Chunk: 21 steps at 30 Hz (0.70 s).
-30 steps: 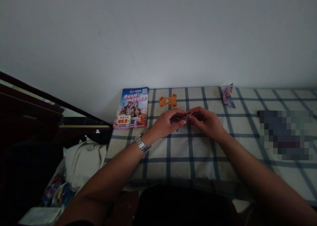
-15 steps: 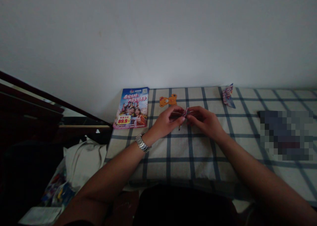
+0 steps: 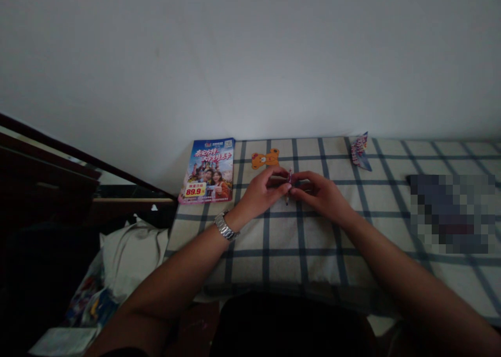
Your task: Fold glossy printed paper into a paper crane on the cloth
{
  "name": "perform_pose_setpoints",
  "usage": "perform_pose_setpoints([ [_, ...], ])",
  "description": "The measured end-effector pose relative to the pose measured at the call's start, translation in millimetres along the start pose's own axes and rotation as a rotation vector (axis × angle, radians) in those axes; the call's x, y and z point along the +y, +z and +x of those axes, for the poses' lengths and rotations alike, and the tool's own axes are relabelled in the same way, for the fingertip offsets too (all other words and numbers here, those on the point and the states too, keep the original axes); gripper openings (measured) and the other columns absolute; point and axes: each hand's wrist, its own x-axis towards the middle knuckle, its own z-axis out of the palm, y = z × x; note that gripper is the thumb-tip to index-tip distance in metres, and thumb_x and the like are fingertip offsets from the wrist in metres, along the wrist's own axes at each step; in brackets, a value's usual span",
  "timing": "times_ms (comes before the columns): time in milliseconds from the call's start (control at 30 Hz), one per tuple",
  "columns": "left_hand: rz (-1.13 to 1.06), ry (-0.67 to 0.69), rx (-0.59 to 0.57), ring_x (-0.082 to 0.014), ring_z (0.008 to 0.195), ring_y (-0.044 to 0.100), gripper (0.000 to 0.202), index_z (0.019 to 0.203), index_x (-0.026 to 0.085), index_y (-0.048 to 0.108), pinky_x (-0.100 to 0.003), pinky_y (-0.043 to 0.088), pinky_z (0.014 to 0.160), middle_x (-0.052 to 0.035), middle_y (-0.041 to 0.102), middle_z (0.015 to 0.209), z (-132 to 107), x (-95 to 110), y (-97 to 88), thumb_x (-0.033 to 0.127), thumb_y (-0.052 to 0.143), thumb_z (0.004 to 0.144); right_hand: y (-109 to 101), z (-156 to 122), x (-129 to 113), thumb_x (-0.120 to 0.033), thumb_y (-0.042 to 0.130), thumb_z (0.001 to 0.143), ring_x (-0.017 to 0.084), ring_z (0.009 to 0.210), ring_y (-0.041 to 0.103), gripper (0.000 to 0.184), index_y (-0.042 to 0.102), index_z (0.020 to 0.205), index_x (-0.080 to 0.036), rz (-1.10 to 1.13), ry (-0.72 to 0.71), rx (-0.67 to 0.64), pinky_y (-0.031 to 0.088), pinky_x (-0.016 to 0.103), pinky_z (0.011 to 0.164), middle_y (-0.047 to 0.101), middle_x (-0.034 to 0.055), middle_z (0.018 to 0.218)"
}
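Observation:
Above the checked cloth [image 3: 282, 247], my left hand [image 3: 263, 194] and my right hand [image 3: 323, 195] meet on a narrow folded paper [image 3: 290, 175] with a coloured print. Thumb and fingers of both hands pinch it from either side. Most of it is hidden by the fingertips; its lower end pokes out below the thumbs. Just beyond my left hand lies a flat orange bear-shaped piece [image 3: 265, 159]. A pleated, printed paper [image 3: 360, 152] stands at the far edge by the wall, right of my hands.
To the left, a stack of printed leaflets [image 3: 210, 169] lies at the far corner of the cloth. A dark, pixelated object [image 3: 450, 213] rests on the right. Below the left edge are a white bag [image 3: 133, 255] and dark wooden furniture [image 3: 43, 174]. The wall [image 3: 274, 59] rises behind.
The folded paper has turned more upright between my fingers and shifted slightly left. My right hand has moved a little left with it; my left hand stays almost in place.

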Motion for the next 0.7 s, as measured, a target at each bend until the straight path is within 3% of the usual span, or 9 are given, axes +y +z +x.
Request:
perform_pose_setpoints([
  [200,0.046,0.039,0.004,-0.0206,0.112,0.072,0.031,0.116,0.018,0.062,-0.036,0.062,0.098,-0.0104,0.070,0.121,1.2,1.3,0.7,0.034,0.076,0.094,1.7,0.3,0.1,-0.039,0.080,0.088,0.023,0.096,0.080,0.040,0.066,0.122,-0.024,0.063,0.021,-0.008,0.068,0.040,0.088,0.076,0.0081,0.121],
  [700,-0.007,0.042,-0.009,-0.0230,0.112,0.073,0.038,0.120,0.019,0.060,-0.038,0.062,0.098,-0.0119,0.070,0.123,0.4,-0.3,0.4,0.042,0.076,0.094,1.9,2.0,3.5,-0.034,0.077,0.090,0.023,0.101,0.077,0.037,0.063,0.123,-0.025,0.154,0.033,-0.047,0.066,0.041,0.095,0.075,0.0067,0.119],
])
